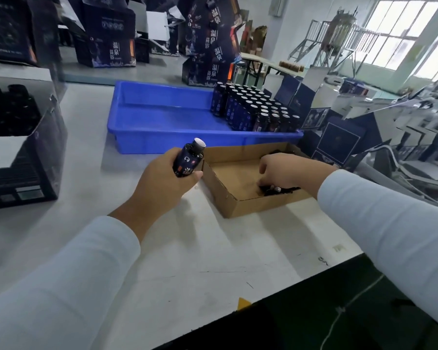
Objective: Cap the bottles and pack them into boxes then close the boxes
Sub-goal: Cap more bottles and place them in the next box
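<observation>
Bottle (pixel 189 160), no cap on, sits tilted in our left hand (pixel 166 181), fingers wrapped round it over the counter (pixel 213 248). Our right hand (pixel 286 173) digs in the cardboard tray (pixel 253 207), fingers curled onto black caps (pixel 280 189).

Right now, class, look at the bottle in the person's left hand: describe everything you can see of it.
The bottle is small and dark navy, glossy like glass or plastic, with a printed label showing a pale round mark, an orange patch and large white characters. Its short black neck ends in a pale, flat top; no outer cap is on it. It is tilted, top pointing up and away from the person. The left hand grips its lower body above the white table, beside the left wall of the cardboard tray.
</observation>
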